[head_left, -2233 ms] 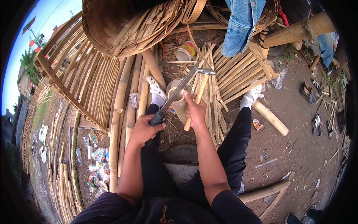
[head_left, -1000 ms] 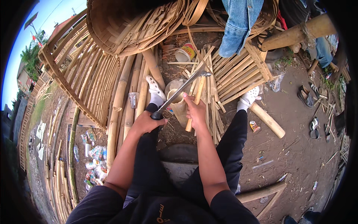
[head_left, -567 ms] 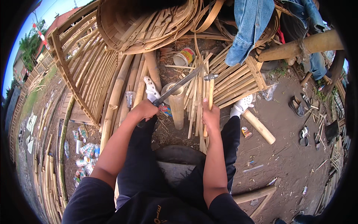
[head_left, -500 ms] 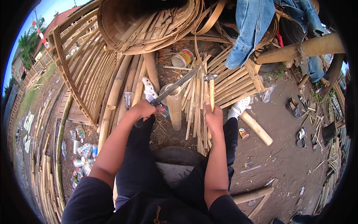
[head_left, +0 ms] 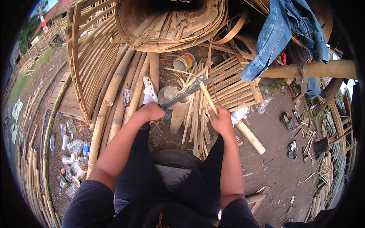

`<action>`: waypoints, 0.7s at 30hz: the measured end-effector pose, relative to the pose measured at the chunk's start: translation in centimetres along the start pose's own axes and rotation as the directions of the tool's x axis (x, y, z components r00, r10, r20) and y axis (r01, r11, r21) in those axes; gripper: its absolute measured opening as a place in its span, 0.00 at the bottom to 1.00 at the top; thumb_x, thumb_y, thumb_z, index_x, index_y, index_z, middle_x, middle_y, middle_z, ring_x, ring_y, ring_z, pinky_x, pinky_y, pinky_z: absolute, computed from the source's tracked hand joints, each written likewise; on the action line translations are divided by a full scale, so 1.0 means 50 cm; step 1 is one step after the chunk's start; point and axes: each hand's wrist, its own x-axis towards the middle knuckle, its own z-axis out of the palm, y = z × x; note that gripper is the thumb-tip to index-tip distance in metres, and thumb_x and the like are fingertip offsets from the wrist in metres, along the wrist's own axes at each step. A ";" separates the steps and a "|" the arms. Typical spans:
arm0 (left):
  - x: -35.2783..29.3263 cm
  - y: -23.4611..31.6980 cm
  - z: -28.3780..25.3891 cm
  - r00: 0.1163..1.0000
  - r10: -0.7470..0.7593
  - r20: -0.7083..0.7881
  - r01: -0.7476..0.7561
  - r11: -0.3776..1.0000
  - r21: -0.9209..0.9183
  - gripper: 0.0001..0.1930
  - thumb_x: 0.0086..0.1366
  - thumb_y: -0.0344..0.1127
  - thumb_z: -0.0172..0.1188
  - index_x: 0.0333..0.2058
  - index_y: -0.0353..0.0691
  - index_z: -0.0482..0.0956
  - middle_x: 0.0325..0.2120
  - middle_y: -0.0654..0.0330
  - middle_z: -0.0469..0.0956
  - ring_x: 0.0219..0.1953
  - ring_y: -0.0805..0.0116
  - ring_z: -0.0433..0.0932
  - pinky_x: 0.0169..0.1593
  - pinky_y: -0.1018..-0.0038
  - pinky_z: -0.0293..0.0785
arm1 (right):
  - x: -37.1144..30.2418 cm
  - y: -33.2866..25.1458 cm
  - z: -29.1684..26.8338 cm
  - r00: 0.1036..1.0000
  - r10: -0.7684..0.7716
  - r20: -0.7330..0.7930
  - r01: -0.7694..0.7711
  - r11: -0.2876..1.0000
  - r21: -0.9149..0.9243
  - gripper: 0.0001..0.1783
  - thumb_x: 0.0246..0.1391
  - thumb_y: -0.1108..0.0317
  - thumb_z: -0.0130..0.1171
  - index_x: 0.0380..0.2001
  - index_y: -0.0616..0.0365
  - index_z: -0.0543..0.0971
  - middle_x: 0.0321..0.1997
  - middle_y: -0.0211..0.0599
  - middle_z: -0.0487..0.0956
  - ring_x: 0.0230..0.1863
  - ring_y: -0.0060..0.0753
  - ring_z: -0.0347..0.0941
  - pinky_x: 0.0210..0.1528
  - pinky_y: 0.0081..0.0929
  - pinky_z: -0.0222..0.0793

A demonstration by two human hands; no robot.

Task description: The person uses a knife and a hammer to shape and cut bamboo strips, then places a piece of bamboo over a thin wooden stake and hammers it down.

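Low in front of my lap, my left hand [head_left: 152, 113] is closed round the handle of a machete [head_left: 178, 98], its long blade slanting away to the right. My right hand [head_left: 221, 121] grips the wooden handle of a hammer [head_left: 207, 96]. The hammer's metal head lies over the blade near its tip; whether they touch I cannot tell. Under the blade stands an upright bamboo stump [head_left: 177, 119], its top partly covered. Split bamboo strips [head_left: 197, 131] lie in a loose pile just right of the stump.
A large woven bamboo basket [head_left: 171, 45] lies on its side ahead. Bamboo poles [head_left: 114, 95] and a slatted bamboo frame [head_left: 87, 72] are at left, near plastic litter [head_left: 76, 152]. A denim jacket [head_left: 272, 38] hangs at right over a thick pole [head_left: 311, 70]. Sandals [head_left: 287, 121] rest on the dirt.
The hammer has tilted left, bringing its head over the machete blade. My right hand has shifted slightly right and nearer. The machete has dipped to a flatter angle, and the view has shifted.
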 end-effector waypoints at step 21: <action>-0.009 -0.027 -0.020 0.987 -0.013 -0.159 0.026 0.996 0.083 0.15 0.55 0.34 0.50 0.18 0.29 0.79 0.14 0.48 0.78 0.20 0.56 0.80 0.32 0.66 0.78 | -0.089 0.151 0.036 0.895 0.255 0.366 0.002 0.819 -0.574 0.22 0.59 0.55 0.54 0.25 0.67 0.79 0.27 0.62 0.78 0.35 0.65 0.76 0.42 0.52 0.73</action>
